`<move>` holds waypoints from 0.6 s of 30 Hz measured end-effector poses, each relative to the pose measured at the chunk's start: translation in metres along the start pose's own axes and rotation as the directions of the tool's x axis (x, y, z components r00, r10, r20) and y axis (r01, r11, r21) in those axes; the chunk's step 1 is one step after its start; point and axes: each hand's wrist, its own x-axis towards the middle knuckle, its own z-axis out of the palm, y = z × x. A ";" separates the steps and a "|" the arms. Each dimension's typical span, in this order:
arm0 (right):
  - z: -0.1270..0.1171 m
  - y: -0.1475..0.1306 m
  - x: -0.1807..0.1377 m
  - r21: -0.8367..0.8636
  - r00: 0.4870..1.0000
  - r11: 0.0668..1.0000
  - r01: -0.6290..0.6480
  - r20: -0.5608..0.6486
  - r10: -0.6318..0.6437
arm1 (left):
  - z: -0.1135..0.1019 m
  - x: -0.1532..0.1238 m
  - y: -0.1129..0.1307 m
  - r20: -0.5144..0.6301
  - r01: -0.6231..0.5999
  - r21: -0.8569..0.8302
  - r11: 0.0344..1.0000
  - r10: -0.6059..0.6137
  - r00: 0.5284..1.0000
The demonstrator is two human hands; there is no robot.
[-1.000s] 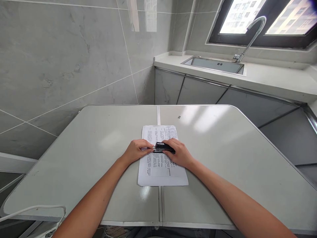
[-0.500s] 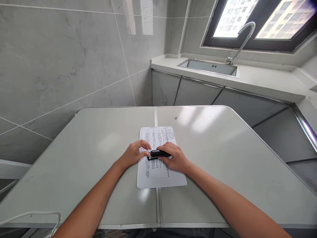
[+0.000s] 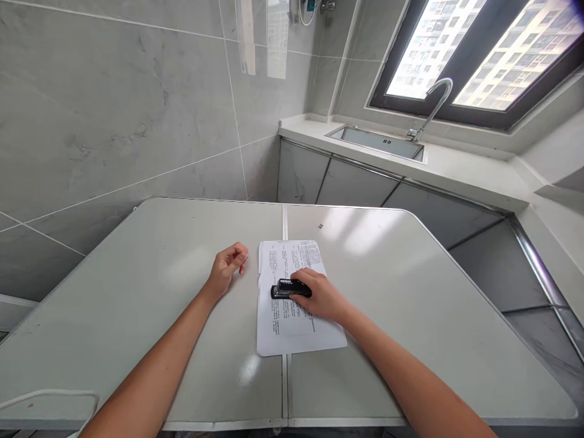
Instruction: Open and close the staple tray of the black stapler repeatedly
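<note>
My right hand [image 3: 318, 294] is wrapped around the back part of a black stapler [image 3: 283, 287]. The stapler lies across printed sheets of paper [image 3: 298, 337], its front end pointing left and its top arm raised a little from the base. Off the left edge of the paper, my left hand [image 3: 229, 266] is over the bare tabletop, fingers curled in and thumb against them. What it pinches, if anything, is hidden or too small to make out. The sheets' left edge looks slightly uneven near the stapler.
The pale folding table [image 3: 201, 347] has a seam down its middle. Small metal bits, perhaps staples [image 3: 320, 225], lie beyond the paper. A white wire-like rod [image 3: 55, 392] shows at the lower left. Behind stand a counter with a sink [image 3: 378, 141] and tap [image 3: 438, 106].
My left hand has left the stapler's front end and moved left off the paper, its fingers curling in. My right hand stays on the stapler. The camera view has tilted.
</note>
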 end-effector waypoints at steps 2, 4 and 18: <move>-0.017 0.005 -0.002 -0.056 0.997 0.998 0.000 0.083 0.005 | 0.001 0.000 0.001 -0.001 0.036 -0.031 0.999 -0.037 0.999; -0.031 0.011 -0.004 -0.087 0.991 0.996 -0.001 0.132 0.013 | 0.001 -0.001 0.002 0.014 0.059 -0.039 0.997 -0.059 0.998; 0.010 -0.011 0.005 0.015 0.993 0.994 0.105 0.059 -0.105 | 0.025 -0.004 -0.008 0.338 -0.266 0.640 0.720 0.047 0.940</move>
